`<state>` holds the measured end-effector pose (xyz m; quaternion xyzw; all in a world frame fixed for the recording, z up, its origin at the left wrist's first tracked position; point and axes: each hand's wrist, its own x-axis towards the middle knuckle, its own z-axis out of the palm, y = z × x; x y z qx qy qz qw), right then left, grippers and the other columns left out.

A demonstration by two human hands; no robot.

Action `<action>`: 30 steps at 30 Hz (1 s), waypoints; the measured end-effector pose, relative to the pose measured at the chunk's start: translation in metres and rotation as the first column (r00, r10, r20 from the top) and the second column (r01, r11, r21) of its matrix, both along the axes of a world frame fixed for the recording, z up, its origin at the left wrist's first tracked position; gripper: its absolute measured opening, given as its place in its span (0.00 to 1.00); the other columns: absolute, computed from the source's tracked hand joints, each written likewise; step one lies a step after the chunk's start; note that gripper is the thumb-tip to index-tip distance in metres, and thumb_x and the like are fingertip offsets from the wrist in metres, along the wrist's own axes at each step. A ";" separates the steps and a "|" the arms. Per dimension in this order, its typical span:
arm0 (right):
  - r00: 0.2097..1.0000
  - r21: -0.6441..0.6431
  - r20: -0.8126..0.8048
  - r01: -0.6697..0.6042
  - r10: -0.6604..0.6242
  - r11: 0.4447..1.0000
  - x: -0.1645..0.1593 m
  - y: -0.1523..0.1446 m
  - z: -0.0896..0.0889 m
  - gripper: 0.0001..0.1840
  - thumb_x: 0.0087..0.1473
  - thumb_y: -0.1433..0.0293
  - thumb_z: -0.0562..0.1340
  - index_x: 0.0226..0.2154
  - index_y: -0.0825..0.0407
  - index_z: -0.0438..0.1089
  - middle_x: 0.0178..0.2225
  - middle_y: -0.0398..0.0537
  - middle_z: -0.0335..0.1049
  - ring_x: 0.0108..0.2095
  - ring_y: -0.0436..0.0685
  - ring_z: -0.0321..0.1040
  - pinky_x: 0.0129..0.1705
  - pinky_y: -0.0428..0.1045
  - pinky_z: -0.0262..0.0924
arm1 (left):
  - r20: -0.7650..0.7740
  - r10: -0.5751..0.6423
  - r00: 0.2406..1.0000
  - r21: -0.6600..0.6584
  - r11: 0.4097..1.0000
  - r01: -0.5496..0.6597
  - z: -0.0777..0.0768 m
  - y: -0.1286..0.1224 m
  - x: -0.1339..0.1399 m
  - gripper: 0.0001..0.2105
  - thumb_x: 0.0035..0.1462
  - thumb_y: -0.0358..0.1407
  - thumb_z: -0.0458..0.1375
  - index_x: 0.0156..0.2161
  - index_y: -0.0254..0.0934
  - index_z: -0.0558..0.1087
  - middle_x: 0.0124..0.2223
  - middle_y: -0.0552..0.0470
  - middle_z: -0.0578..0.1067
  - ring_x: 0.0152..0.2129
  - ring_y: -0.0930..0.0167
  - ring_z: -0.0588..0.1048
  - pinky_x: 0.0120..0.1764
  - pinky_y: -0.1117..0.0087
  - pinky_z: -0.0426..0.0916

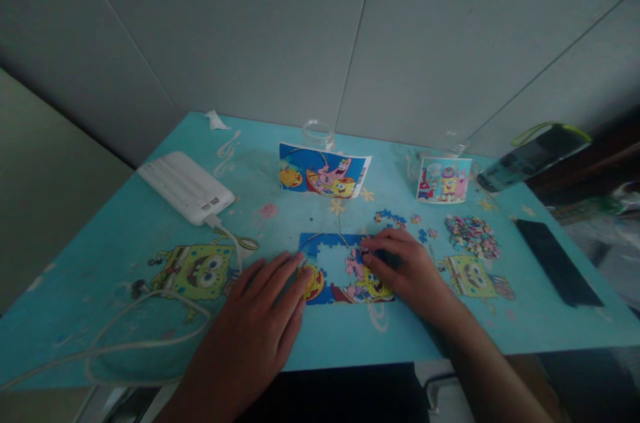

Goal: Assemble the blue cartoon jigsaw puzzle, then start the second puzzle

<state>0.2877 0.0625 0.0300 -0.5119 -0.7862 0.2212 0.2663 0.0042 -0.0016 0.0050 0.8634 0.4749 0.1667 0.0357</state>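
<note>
A partly assembled jigsaw puzzle (345,294) lies flat on the table, with a gap in its middle where the blue tabletop shows. My left hand (265,306) rests beside its left edge, fingers stretched out and fingertips touching the border. At the puzzle's upper right, my right hand (405,266) has thumb and index finger pinched on a small puzzle piece (365,250), mostly covered by the fingers. Loose blue pieces (391,218) lie just beyond that hand. Farther right is a heap of mixed puzzle pieces (473,236).
Behind the puzzle, a picture card (323,173) leans on a clear jar (319,133); a smaller card (444,180) stands to its right. A white power bank (185,186) with a cable (145,344) occupies the left. A phone (557,263) and a dark bottle (535,156) are on the right.
</note>
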 end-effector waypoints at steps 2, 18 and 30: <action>0.999 0.000 0.038 -0.038 0.037 0.999 -0.001 -0.001 -0.001 0.10 0.59 0.67 0.67 0.45 0.44 0.79 0.41 0.49 0.75 0.42 0.58 0.72 0.48 0.57 0.67 | 0.004 0.000 1.000 0.001 1.000 0.000 0.000 0.000 0.000 0.20 0.66 0.32 0.52 0.62 0.41 0.68 0.65 0.46 0.67 0.62 0.58 0.64 0.62 0.49 0.59; 0.990 -0.037 0.133 -0.039 0.043 0.999 -0.005 -0.001 -0.001 0.11 0.59 0.67 0.68 0.45 0.45 0.77 0.41 0.48 0.73 0.44 0.60 0.69 0.49 0.57 0.63 | -0.012 -0.008 1.000 0.000 1.000 0.008 -0.001 0.000 -0.001 0.21 0.67 0.33 0.52 0.63 0.40 0.66 0.67 0.46 0.65 0.62 0.58 0.63 0.61 0.47 0.59; 0.995 -0.055 0.097 0.043 -0.038 0.998 -0.010 -0.003 -0.005 0.09 0.57 0.64 0.70 0.41 0.46 0.77 0.40 0.49 0.73 0.44 0.61 0.70 0.47 0.56 0.62 | 0.016 -0.006 1.000 0.015 1.000 0.006 -0.003 -0.001 -0.001 0.20 0.67 0.32 0.52 0.63 0.40 0.66 0.67 0.46 0.65 0.62 0.59 0.63 0.62 0.49 0.58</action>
